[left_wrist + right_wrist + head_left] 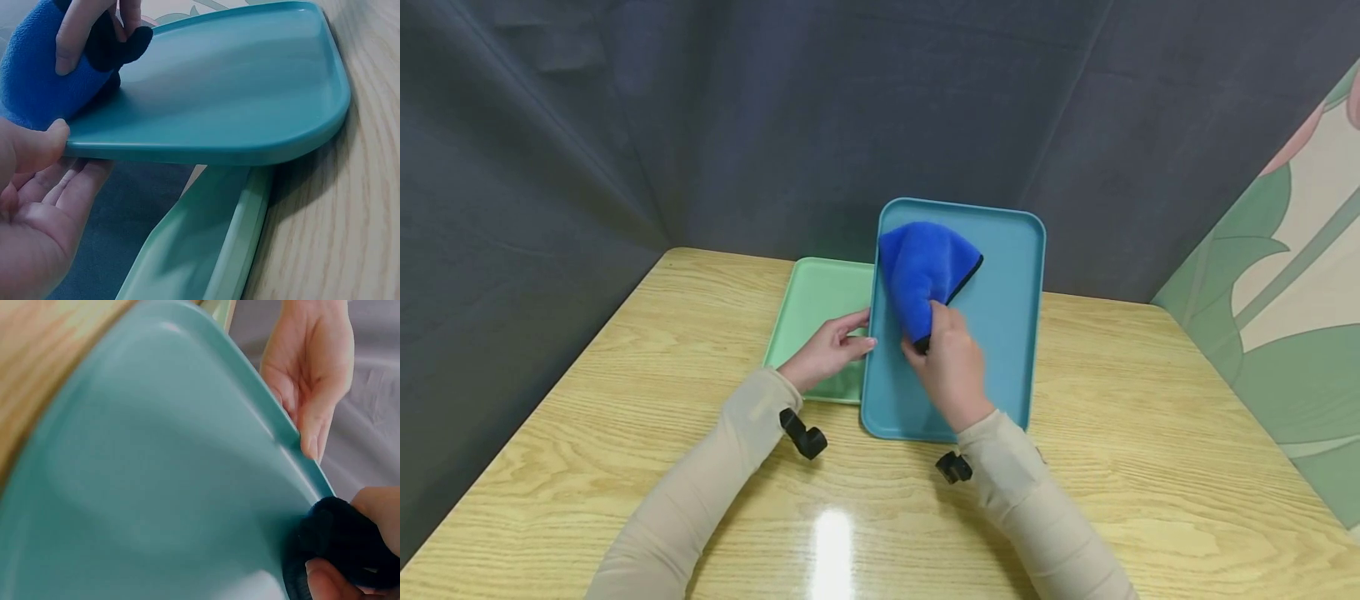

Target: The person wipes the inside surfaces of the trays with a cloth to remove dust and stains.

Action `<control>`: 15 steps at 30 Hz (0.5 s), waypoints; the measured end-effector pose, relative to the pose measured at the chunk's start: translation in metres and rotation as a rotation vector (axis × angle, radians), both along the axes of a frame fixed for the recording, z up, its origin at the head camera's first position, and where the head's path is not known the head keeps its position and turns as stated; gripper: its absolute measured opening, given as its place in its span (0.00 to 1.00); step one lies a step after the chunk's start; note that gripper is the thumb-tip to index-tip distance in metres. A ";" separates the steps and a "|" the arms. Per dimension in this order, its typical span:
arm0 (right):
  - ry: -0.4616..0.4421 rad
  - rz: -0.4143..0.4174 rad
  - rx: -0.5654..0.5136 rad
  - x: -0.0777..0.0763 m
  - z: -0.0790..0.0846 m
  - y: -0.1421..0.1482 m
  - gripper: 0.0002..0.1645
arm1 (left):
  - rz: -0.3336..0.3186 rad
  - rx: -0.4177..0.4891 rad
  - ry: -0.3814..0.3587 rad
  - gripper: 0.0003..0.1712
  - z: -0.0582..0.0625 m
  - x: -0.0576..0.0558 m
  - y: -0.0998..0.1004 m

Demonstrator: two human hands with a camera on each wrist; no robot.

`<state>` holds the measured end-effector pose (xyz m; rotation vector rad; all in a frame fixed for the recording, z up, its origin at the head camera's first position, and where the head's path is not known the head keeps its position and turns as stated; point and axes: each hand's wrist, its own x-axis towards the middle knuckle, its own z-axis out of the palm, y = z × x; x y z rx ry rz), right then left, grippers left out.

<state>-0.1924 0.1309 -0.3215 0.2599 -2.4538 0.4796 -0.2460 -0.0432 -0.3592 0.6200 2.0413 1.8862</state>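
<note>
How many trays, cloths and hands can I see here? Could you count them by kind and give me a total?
Trays: 2 (blue tray, green tray)
Cloths: 1 (blue cloth)
Hands: 2 (left hand, right hand)
Total: 5

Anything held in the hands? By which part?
Right hand: blue plush cloth with black edging, gripped by its bunched near end. Left hand: teal rectangular tray, pinched by its left rim.
</note>
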 end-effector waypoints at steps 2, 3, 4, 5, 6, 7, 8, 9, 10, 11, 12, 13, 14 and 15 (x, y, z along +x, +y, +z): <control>0.007 0.013 0.011 0.001 -0.002 -0.002 0.30 | 0.006 0.000 0.001 0.32 0.000 0.000 0.000; 0.012 0.021 0.016 0.001 -0.003 -0.003 0.30 | 0.008 -0.001 0.003 0.32 0.000 0.000 0.000; 0.016 0.028 0.018 0.002 -0.004 -0.004 0.30 | 0.012 -0.003 0.005 0.32 0.000 0.000 0.000; 0.020 0.034 0.018 0.002 -0.004 -0.005 0.30 | 0.015 -0.005 0.004 0.32 0.000 0.000 0.000; 0.023 0.042 0.014 0.002 -0.005 -0.005 0.30 | 0.017 -0.006 0.004 0.32 0.000 0.000 0.000; 0.024 0.051 0.007 0.002 -0.006 -0.005 0.30 | 0.018 -0.007 0.005 0.32 0.000 0.000 0.000; 0.021 0.056 -0.001 0.002 -0.006 -0.005 0.30 | 0.019 -0.006 0.004 0.32 0.000 0.000 0.001; 0.018 0.060 -0.013 0.001 -0.006 -0.004 0.30 | 0.019 -0.004 0.004 0.32 0.000 0.000 0.001; 0.014 0.062 -0.027 0.001 -0.006 -0.003 0.30 | 0.018 -0.002 0.006 0.32 0.000 0.000 0.001; 0.011 0.064 -0.041 0.000 -0.006 -0.001 0.30 | 0.015 -0.001 0.008 0.32 0.000 0.000 0.001; 0.010 0.064 -0.056 0.000 -0.006 0.000 0.30 | 0.013 0.001 0.010 0.32 0.001 0.000 0.000; 0.009 0.061 -0.066 -0.001 -0.006 0.003 0.30 | 0.010 0.004 0.009 0.32 0.001 0.000 0.001; 0.010 0.057 -0.075 -0.002 -0.005 0.005 0.30 | 0.009 0.005 0.008 0.32 0.001 0.000 0.001; 0.012 0.051 -0.084 -0.002 -0.005 0.008 0.29 | 0.006 0.006 0.007 0.32 0.001 0.000 0.001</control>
